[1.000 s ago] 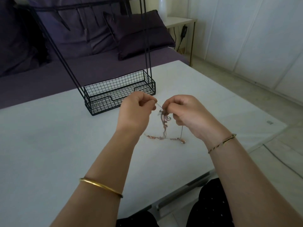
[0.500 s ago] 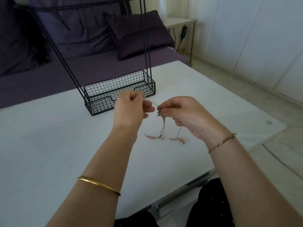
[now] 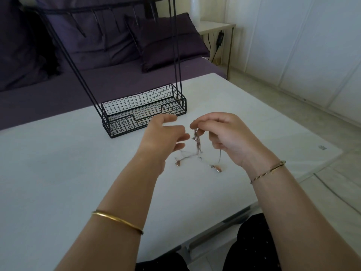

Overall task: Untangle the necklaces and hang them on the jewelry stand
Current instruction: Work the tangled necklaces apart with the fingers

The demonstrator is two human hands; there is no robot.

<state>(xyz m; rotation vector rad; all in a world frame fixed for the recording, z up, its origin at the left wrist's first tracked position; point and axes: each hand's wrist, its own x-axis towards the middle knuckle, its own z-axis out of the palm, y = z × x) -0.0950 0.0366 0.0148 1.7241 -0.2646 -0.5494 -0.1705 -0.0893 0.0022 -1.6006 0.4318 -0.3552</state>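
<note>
White tabletop (image 3: 58, 173) fills most of the view from the head camera, with a purple sofa (image 3: 58, 85) and a dark cushion (image 3: 166, 42) behind it and pale floor to the right. A black wire stand (image 3: 140, 100) sits on the far part of the tabletop: a mesh basket forms its base, thin rods rise from each end, and a top bar with short hooks runs across the upper edge of the frame. No chain is seen on the hooks.

A person's two forearms reach in from the bottom edge. The right hand (image 3: 230, 137) is raised just above the tabletop, in front of the stand's right end, its thumb and forefinger pinching the top of the tangled necklaces (image 3: 196, 141). The left hand (image 3: 164, 137) hovers just beside it, blurred, with its fingers loosely spread and apart from the chains; it holds nothing that can be made out.

The necklaces hang from the right hand in a knotted silver-and-rose bunch, and their lower strands trail onto the tabletop between the two wrists. Two small pendants lie there, one (image 3: 177, 163) near the left wrist, the other (image 3: 218, 168) just below the right palm.

A gold bangle (image 3: 117, 222) circles the left forearm, and a thin twisted bracelet (image 3: 267, 171) the right wrist.
</note>
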